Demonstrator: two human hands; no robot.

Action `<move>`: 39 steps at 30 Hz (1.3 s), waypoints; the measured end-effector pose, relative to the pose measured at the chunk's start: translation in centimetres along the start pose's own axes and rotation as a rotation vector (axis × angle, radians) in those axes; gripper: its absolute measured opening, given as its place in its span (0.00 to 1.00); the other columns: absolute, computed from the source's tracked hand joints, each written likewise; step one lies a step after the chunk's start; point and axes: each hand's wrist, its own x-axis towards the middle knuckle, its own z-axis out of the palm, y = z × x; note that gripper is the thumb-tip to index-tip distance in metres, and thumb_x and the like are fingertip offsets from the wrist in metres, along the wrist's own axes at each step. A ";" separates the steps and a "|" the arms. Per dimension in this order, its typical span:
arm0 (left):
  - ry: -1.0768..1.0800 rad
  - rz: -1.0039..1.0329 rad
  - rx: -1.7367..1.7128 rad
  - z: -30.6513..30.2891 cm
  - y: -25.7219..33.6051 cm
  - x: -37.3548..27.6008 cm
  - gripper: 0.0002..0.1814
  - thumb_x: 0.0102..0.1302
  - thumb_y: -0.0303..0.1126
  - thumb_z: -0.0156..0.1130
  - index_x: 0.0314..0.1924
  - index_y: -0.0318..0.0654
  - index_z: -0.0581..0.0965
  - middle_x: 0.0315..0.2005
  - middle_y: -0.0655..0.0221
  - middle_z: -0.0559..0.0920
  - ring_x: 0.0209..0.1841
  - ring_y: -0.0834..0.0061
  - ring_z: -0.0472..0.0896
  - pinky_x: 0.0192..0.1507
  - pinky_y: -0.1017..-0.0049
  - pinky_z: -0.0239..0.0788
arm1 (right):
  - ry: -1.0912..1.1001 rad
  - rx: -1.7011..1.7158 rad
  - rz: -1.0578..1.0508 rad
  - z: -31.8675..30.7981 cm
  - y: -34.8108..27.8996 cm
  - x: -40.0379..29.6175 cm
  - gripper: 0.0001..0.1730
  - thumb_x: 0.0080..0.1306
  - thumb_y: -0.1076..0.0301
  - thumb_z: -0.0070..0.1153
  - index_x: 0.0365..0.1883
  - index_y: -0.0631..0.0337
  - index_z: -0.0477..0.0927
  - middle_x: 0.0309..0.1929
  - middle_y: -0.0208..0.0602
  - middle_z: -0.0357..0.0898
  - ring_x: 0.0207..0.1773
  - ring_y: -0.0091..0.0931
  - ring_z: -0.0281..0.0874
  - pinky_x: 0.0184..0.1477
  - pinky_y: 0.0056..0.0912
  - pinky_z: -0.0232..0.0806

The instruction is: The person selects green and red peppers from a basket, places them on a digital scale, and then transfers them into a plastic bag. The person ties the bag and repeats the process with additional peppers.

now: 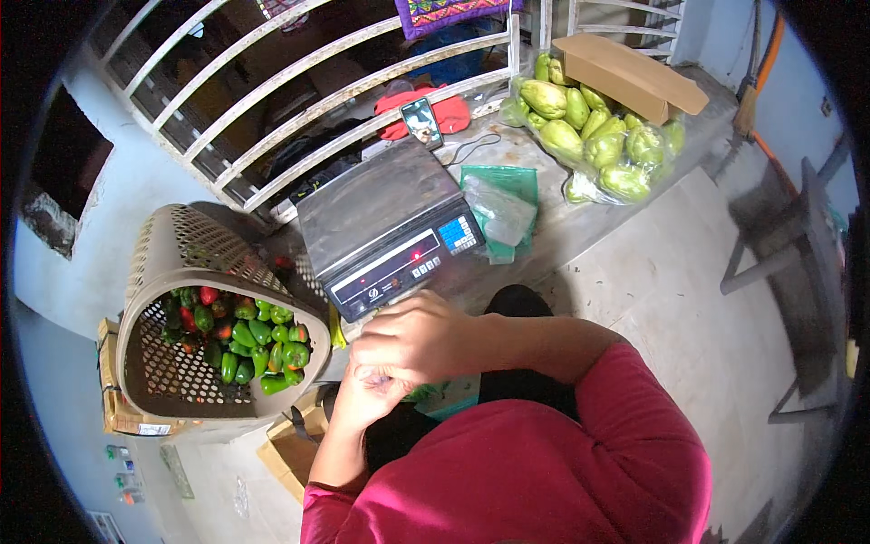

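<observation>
My right hand [418, 340] lies over my left hand [370, 391], close to my body and just below the front edge of a digital weighing scale [380, 224]. Both hands have bent fingers and overlap; whether something small is between them cannot be told. Red digits glow on the scale, and its platform holds nothing. To the left, a tipped plastic laundry-type basket [129, 319] holds green and red bell peppers [262, 333]. Right of the scale lie green and clear plastic bags [503, 211]. Some green leafy stuff [421, 392] shows beneath my hands.
A clear bag of chayotes [584, 136] with a cardboard box [622, 75] on it stands at the upper right. A phone [421, 122] leans against white metal bars [319, 112] behind the scale. An open cardboard box [289, 442] is at lower left; a broom [745, 112] stands by the right wall.
</observation>
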 end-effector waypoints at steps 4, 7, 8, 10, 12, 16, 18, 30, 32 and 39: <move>-0.035 0.076 0.183 -0.3 0.3 0.4 0.10 0.49 0.29 0.66 0.31 0.35 0.76 0.28 0.69 0.78 0.32 0.77 0.76 0.33 0.76 0.68 | 0.046 0.049 -0.032 0.4 -0.2 -0.1 0.15 0.52 0.58 0.58 0.35 0.55 0.73 0.26 0.32 0.68 0.32 0.32 0.69 0.35 0.33 0.66; 0.008 -0.073 -0.134 0.0 0.3 0.5 0.07 0.55 0.27 0.64 0.33 0.35 0.76 0.29 0.71 0.79 0.33 0.79 0.76 0.35 0.78 0.67 | 0.247 0.217 0.041 1.0 0.3 -0.9 0.31 0.45 0.56 0.66 0.46 0.56 0.70 0.31 0.34 0.66 0.34 0.31 0.65 0.40 0.33 0.64; 0.034 -0.182 -0.301 0.1 0.3 0.5 0.07 0.57 0.27 0.63 0.34 0.34 0.75 0.29 0.71 0.79 0.33 0.80 0.76 0.36 0.79 0.67 | 0.294 0.315 0.171 1.1 -0.1 -1.6 0.37 0.42 0.55 0.69 0.50 0.56 0.68 0.33 0.35 0.65 0.35 0.31 0.65 0.42 0.33 0.64; 0.031 -0.146 -0.328 0.0 1.0 0.7 0.06 0.59 0.27 0.61 0.35 0.34 0.75 0.29 0.72 0.78 0.33 0.81 0.75 0.37 0.80 0.66 | 0.192 0.494 0.461 1.5 0.2 -3.8 0.58 0.32 0.54 0.76 0.60 0.58 0.57 0.44 0.43 0.64 0.44 0.31 0.66 0.48 0.33 0.63; 0.020 -0.147 -0.324 -0.1 1.2 1.0 0.06 0.60 0.28 0.61 0.34 0.34 0.75 0.29 0.72 0.78 0.33 0.82 0.74 0.37 0.82 0.65 | 0.113 0.640 0.537 3.3 0.8 -5.6 0.54 0.34 0.48 0.72 0.57 0.61 0.61 0.45 0.45 0.66 0.44 0.38 0.67 0.48 0.37 0.63; -0.032 -0.084 -0.285 1.3 1.9 1.4 0.05 0.60 0.27 0.60 0.34 0.34 0.74 0.29 0.72 0.77 0.33 0.84 0.72 0.37 0.81 0.64 | -0.151 0.384 0.276 8.1 2.6 -9.1 0.44 0.40 0.42 0.66 0.51 0.63 0.69 0.47 0.50 0.71 0.48 0.42 0.71 0.50 0.41 0.63; -0.021 -0.124 -0.308 2.0 2.7 1.5 0.08 0.56 0.29 0.64 0.32 0.35 0.74 0.28 0.73 0.77 0.31 0.83 0.72 0.35 0.81 0.63 | -0.235 0.454 0.301 11.2 3.1 -10.3 0.37 0.45 0.42 0.62 0.47 0.60 0.72 0.43 0.49 0.74 0.46 0.41 0.73 0.48 0.41 0.64; -0.042 0.363 -0.686 -4.9 0.5 1.9 0.49 0.44 0.49 0.70 0.63 0.44 0.56 0.55 0.61 0.63 0.61 0.62 0.60 0.59 0.60 0.55 | -0.373 0.894 0.350 7.7 2.3 -8.1 0.15 0.66 0.60 0.44 0.36 0.64 0.74 0.26 0.41 0.75 0.29 0.29 0.74 0.34 0.35 0.64; -0.270 0.156 -0.465 -4.5 -3.8 2.3 0.58 0.39 0.54 0.71 0.65 0.41 0.51 0.59 0.62 0.60 0.64 0.64 0.56 0.63 0.61 0.47 | -0.343 0.903 0.390 6.7 2.1 -7.1 0.13 0.67 0.62 0.43 0.36 0.64 0.74 0.28 0.42 0.75 0.31 0.28 0.74 0.36 0.34 0.64; -0.800 -0.446 -0.575 -0.3 -9.3 -2.9 0.50 0.42 0.42 0.71 0.63 0.34 0.55 0.58 0.63 0.63 0.63 0.67 0.58 0.62 0.69 0.49 | -0.026 0.706 0.453 6.3 0.1 -5.0 0.08 0.61 0.68 0.49 0.38 0.60 0.73 0.28 0.46 0.76 0.30 0.37 0.77 0.33 0.37 0.66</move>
